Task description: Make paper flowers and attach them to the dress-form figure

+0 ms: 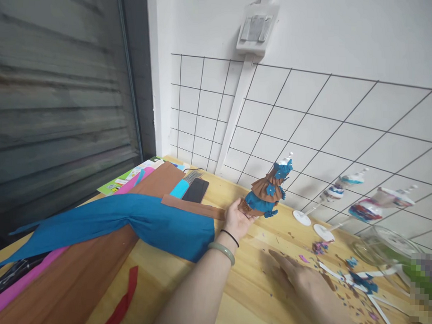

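My left hand (237, 217), with a jade-coloured bangle and a black band at the wrist, holds a miniature dress form (266, 190) by its lower end. The form leans to the right and wears a brown and blue crepe paper dress with pleated tiers and small blue flowers; white knobs show at its top. My right hand (300, 278) hovers low over the table, blurred by motion, its fingers stretched out and nothing visible in them. Beside my left forearm lies blue crepe paper (178, 227), over a long brown sheet (102, 257). A narrow brown strip (193, 207) reaches toward my left hand.
Two more dress forms on white stands (302, 217) stand against the wire grid (306, 113). Paper scraps (339, 284) and white strips (379, 312) litter the right side, near a clear container (383, 248). A black phone (195, 190) and a red strip (126, 296) lie on the left.
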The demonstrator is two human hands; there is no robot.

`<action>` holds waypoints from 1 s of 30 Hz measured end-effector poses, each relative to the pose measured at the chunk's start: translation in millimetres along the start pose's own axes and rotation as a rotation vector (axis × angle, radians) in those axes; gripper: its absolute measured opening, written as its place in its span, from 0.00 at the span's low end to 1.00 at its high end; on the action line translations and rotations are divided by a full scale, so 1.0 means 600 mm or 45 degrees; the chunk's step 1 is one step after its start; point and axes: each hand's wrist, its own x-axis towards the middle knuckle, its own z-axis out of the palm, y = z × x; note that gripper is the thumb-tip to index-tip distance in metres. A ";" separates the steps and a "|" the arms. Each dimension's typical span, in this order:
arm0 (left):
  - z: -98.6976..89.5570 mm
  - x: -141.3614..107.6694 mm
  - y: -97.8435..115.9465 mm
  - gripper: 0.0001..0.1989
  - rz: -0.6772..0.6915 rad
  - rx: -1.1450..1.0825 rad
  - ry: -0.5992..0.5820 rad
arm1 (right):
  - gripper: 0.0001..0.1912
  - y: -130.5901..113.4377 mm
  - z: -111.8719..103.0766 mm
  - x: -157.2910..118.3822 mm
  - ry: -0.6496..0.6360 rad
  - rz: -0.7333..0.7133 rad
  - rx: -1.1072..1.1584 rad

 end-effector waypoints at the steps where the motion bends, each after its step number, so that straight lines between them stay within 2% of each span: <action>1: -0.001 0.001 0.000 0.08 0.000 0.008 0.010 | 0.19 0.005 -0.003 0.005 0.047 -0.018 -0.002; 4: -0.004 0.006 -0.003 0.09 -0.006 0.041 0.042 | 0.19 0.016 -0.044 0.030 0.209 0.063 0.013; 8: -0.008 0.011 -0.006 0.10 -0.013 0.103 0.080 | 0.21 0.017 -0.159 0.096 0.357 0.416 0.194; 11: -0.008 0.013 -0.008 0.11 0.006 0.142 0.111 | 0.21 0.018 -0.238 0.158 0.578 0.504 0.207; 14: -0.008 0.013 -0.007 0.12 0.028 0.168 0.130 | 0.24 0.021 -0.283 0.218 0.602 0.510 0.188; 17: -0.008 0.013 -0.007 0.12 0.042 0.185 0.138 | 0.28 0.026 -0.296 0.264 0.571 0.522 0.155; 20: -0.008 0.013 -0.007 0.12 0.047 0.195 0.132 | 0.25 0.029 -0.297 0.290 0.511 0.546 0.122; 24: -0.009 0.012 -0.008 0.14 0.063 0.210 0.117 | 0.19 0.027 -0.297 0.299 0.490 0.530 0.038; 30: -0.015 0.016 -0.009 0.13 0.075 0.223 0.096 | 0.19 0.027 -0.292 0.295 0.493 0.494 -0.033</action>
